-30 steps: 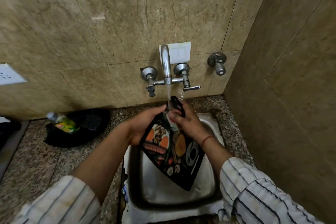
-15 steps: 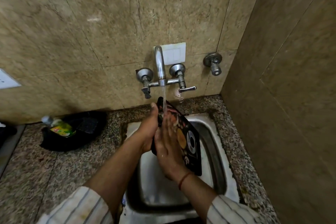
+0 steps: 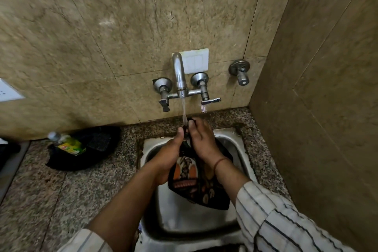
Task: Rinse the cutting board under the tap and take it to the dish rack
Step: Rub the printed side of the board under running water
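The cutting board [image 3: 196,182] hung over the steel sink [image 3: 241,149], a black board printed with pictures of food, its top end raised under the tap [image 3: 179,75] and its lower corner pointing down into the basin. Water [image 3: 184,110] ran from the spout in a thin stream and struck the board's top edge, just where the two hands met.

The left hand [image 3: 167,159] gripped the board along the edge left of the sink's middle, thumb stretched up toward the stream and fingers hidden behind the board, so its grip was clenched on the board. The right hand [image 3: 201,141] lay across the board's printed face near the top, fingertips curled over the upper edge beneath the water; its grip also grasped the board. A reddish thread [image 3: 221,162] circled the right wrist, and striped sleeves [image 3: 286,219] covered both forearms nearer the camera than the sink.

On the speckled granite tabletop [image 3: 92,190], left of the sink, a dark pan [image 3: 96,149] sat with a green-labelled bottle [image 3: 67,143] lying in it. On the wall above the sink, a white switch plate [image 3: 197,61] stood just behind the tap, and a separate valve [image 3: 240,71] projected to the right of it.
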